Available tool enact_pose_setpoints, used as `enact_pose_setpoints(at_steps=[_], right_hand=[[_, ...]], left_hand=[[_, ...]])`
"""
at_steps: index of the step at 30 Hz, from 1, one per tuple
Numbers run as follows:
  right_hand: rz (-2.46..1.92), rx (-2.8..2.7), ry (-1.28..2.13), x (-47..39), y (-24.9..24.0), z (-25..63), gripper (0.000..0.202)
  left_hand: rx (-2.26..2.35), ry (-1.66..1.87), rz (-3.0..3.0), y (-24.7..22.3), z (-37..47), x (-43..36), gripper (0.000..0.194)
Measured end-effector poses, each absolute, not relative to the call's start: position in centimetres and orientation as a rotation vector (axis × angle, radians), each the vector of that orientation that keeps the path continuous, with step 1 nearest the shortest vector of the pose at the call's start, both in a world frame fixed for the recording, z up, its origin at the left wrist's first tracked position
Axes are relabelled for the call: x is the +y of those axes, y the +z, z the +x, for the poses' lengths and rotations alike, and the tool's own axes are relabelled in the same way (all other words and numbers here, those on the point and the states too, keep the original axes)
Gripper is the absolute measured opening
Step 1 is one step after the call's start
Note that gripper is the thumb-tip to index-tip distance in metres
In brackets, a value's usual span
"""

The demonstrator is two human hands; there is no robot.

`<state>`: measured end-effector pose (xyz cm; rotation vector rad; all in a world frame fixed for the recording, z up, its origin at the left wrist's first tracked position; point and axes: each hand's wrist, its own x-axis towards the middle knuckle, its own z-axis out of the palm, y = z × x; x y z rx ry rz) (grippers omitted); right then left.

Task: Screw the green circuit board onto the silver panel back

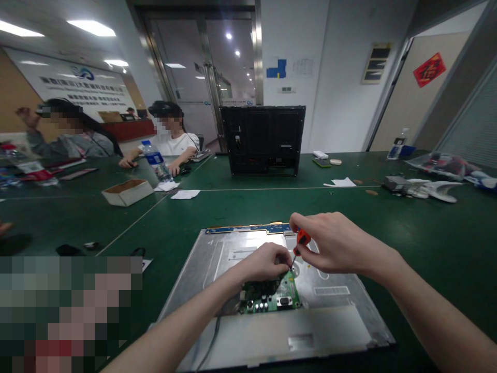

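My right hand grips a small screwdriver with a red-orange and black handle. Its thin shaft points down to the upper right corner of a green circuit board. Beside the tip, my left hand has its thumb and fingers pinched together; what they hold, if anything, is too small to make out. This hand and its shadow hide part of the board. The board sits on the silver metal back of a display panel, lying flat on the table. A blue strip board runs along the panel's far edge.
Across the green table stands a black monitor housing. An open cardboard box, a water bottle and paper lie left. Metal and white parts lie right. Two people sit at the far left.
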<state>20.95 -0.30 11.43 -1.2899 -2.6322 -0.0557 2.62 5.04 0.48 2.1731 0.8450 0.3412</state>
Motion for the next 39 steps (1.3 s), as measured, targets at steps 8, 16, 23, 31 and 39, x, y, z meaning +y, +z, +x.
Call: enact_pose_setpoints(at_steps=[8,16,23,31,39], right_hand=[[-1.332,-2.633,-0.062,-0.26,11.47,20.94,0.015],[-1.369,-2.620,-0.086,-0.31,11.58,20.82,0.017],[-1.285,-2.609,-0.010,-0.52,11.60,20.79,0.018],[-1.335,-2.614,-0.075,-0.39,11.42,20.80,0.015],[-1.322,-2.613,0.003,-0.47,11.58,20.62,0.022]], left_hand=[[0.861,0.335,2.202,0.44,2.55,5.11,0.017],[0.849,0.337,2.198,0.48,2.62,5.06,0.018],[0.832,0.365,2.189,0.34,2.58,5.16,0.018],[0.848,0.354,2.180,0.56,2.61,5.01,0.017],[0.845,0.320,2.177,0.44,2.55,5.21,0.018]])
